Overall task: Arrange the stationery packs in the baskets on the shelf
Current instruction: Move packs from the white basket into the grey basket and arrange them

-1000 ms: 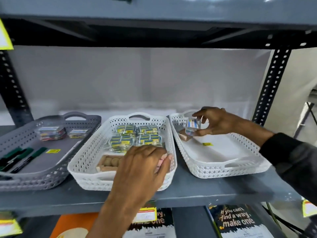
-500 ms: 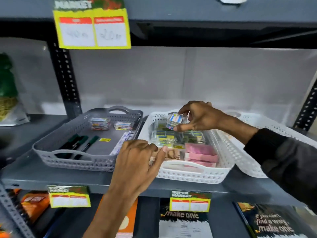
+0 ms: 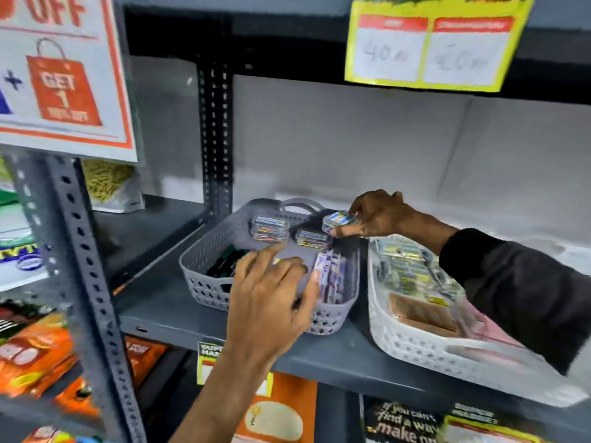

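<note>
My right hand [image 3: 377, 215] pinches a small clear stationery pack [image 3: 337, 220] over the back right corner of the grey basket [image 3: 204, 257]. Two similar clear packs [image 3: 269, 228] lie at the back of that basket, one of them [image 3: 311, 238] just below the held pack. My left hand [image 3: 271, 295] hovers with fingers spread over the basket's front, next to upright flat packets [image 3: 331, 276], touching nothing that I can see. Dark markers [image 3: 224, 266] lie in the basket's left part, partly hidden by my left hand.
A white basket [image 3: 415, 343] with yellow-labelled packs and a brown box stands right of the grey one on the shelf [image 3: 153, 302]. A perforated upright post [image 3: 215, 139] rises behind the grey basket. Price tags hang above. Snack bags fill the left bay.
My right hand has carried the clear pack leftward from the far white basket, past the middle one, to the grey basket. My left hand moved left from the white basket's front edge.
</note>
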